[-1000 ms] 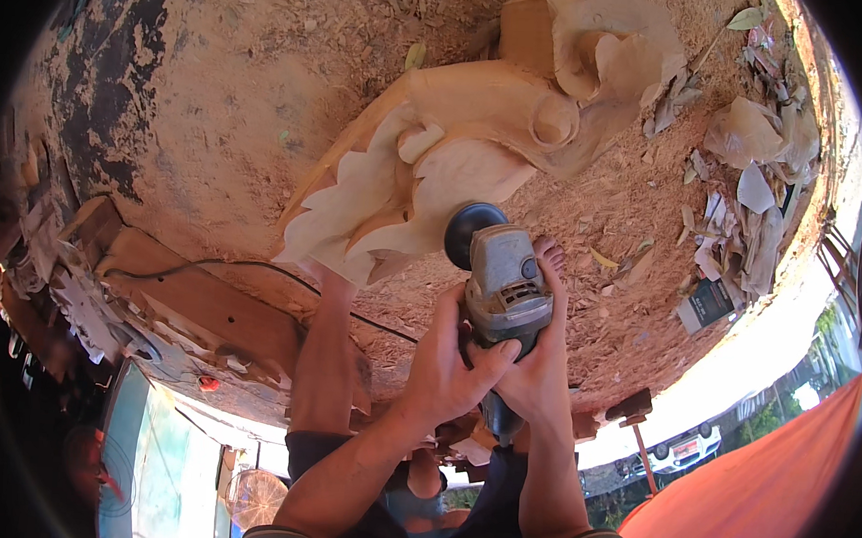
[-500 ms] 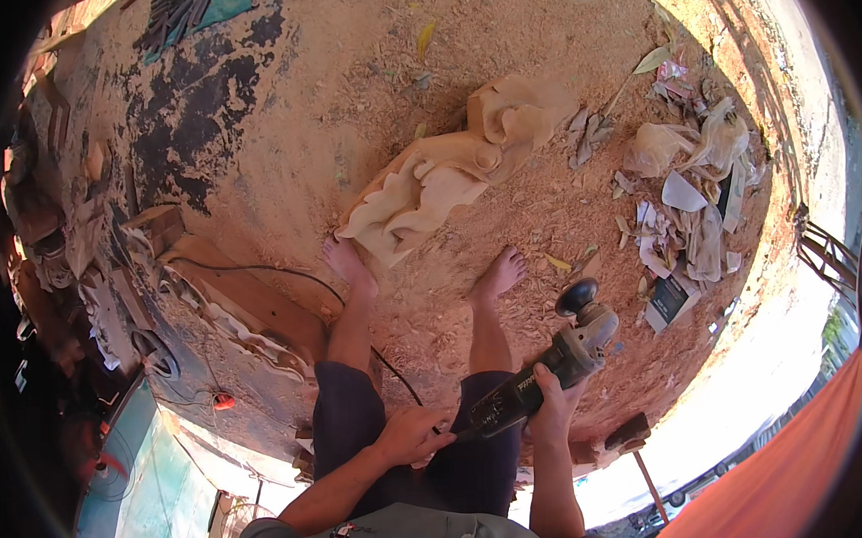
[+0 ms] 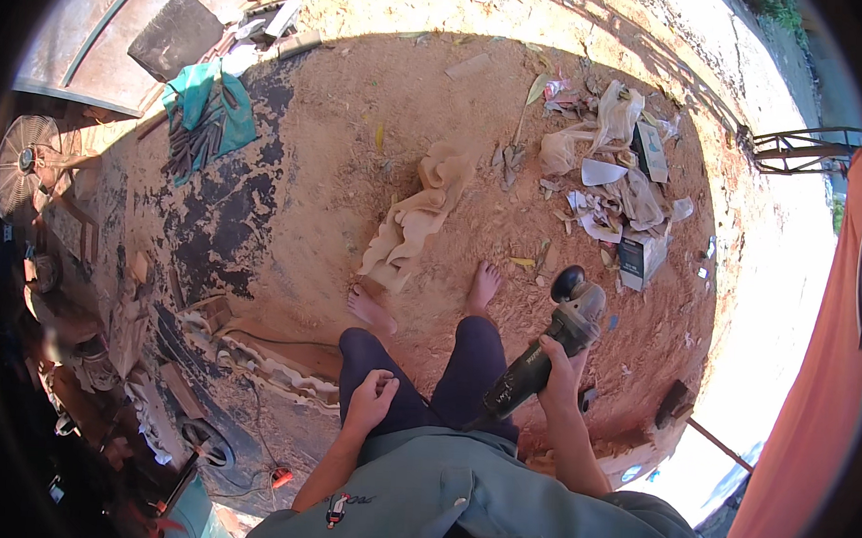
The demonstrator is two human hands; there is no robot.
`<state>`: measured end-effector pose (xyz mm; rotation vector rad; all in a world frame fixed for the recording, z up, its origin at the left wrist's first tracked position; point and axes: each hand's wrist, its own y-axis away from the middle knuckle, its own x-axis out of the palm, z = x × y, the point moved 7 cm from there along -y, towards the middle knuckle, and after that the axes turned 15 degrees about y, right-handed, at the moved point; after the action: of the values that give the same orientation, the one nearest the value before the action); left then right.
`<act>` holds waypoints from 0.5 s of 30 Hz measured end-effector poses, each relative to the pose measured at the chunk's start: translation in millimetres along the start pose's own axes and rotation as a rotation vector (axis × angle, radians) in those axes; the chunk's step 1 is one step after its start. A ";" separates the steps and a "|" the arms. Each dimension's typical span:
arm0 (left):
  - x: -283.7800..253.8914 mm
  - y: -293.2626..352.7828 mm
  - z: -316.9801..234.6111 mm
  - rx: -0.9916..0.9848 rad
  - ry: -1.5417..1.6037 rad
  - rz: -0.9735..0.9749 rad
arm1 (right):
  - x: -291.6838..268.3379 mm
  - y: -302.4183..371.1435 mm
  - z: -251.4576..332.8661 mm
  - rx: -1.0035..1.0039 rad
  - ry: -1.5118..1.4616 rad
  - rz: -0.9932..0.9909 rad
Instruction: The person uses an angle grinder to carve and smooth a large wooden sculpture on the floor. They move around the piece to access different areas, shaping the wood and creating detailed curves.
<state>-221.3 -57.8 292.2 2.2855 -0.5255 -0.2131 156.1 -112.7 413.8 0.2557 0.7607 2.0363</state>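
While gripped: one grinder (image 3: 550, 346), right hand (image 3: 563, 363)

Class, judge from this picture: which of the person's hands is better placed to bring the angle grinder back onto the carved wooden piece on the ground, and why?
Probably the right hand: it already grips the angle grinder. The left hand rests empty on the thigh.

— What is concealed on the angle grinder (image 3: 543, 346)?

— Its rear body is covered by the right hand (image 3: 563, 363), and the disc under the guard cannot be made out.

— And the left hand (image 3: 371, 401)?

— Curled against the thigh; whether anything is held cannot be told.

— The litter pile (image 3: 608, 185)?

— Too small for the pieces to be identified. The fan (image 3: 22, 167) is cut by the dark rim.
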 end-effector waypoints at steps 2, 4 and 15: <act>-44.0 -5.6 5.1 0.056 0.153 -0.034 | 1.0 22.5 5.2 -0.043 -0.053 -0.046; -77.5 -9.1 5.3 -0.005 0.224 -0.036 | -5.6 50.4 0.4 -0.066 -0.022 -0.096; -280.8 62.4 68.1 -0.284 0.183 -0.384 | -24.4 131.2 -26.1 -0.144 -0.286 -0.312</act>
<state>-514.3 -19.2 287.8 2.0807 0.0414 -0.2455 66.7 -194.6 475.4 0.3164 0.4430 1.7034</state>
